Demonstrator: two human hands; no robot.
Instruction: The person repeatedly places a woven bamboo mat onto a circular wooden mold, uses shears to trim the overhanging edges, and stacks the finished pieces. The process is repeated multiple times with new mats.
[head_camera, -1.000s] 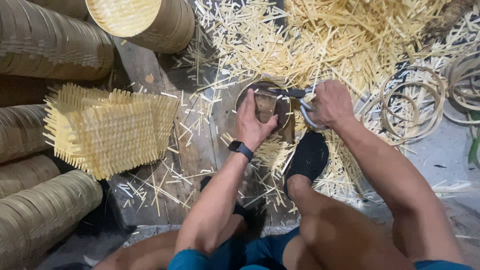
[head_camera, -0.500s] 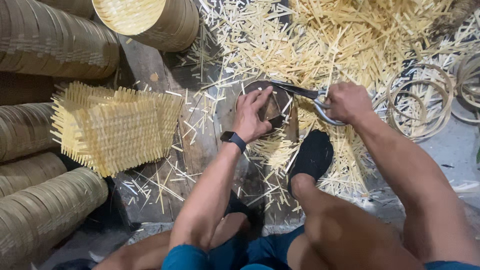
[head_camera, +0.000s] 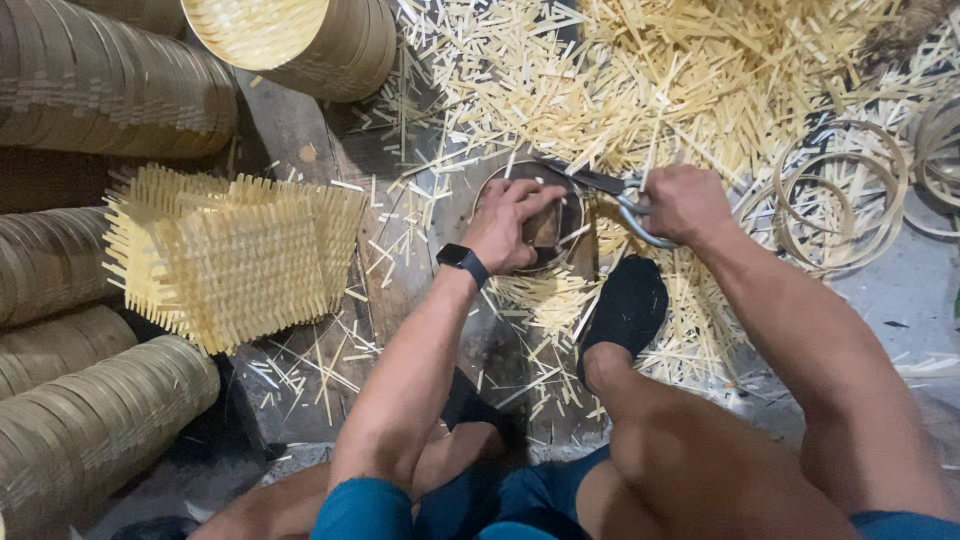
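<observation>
In the head view, the person sits low over a dark wooden board (head_camera: 300, 150), knees bent, one black-socked foot (head_camera: 625, 305) planted just at five o'clock from the work. The left hand (head_camera: 515, 222) is curled down over a small round woven piece (head_camera: 530, 215) lying near the middle of the frame, fingers spread across its top and pressing it to the board; a dark watch (head_camera: 463, 262) sits on that wrist. The right hand (head_camera: 685, 205), at three o'clock from the piece, is closed through the grey loops of a pair of shears (head_camera: 615, 195), whose dark blades reach in toward the rim at about one o'clock of the piece. Whether the blades are parted or shut cannot be told.

As to progress, cut splinters of pale bamboo (head_camera: 640, 90) lie thick from twelve to three o'clock of the hands and spill under the foot, so a great deal of trimming looks to have been done here. At nine o'clock lies a woven mat piece (head_camera: 235, 255) with its strip ends bristling out uncut on every side, which seems to be work not yet trimmed. Stacks of finished-looking round woven trays (head_camera: 100, 90) fill the left edge from seven to eleven o'clock, and one open basket (head_camera: 290, 40) stands at eleven. Loose bamboo hoops (head_camera: 840, 195) lie at three o'clock, apart from any weave. The piece in hand appears partway round its rim; how much is left on it is hidden under the left hand
</observation>
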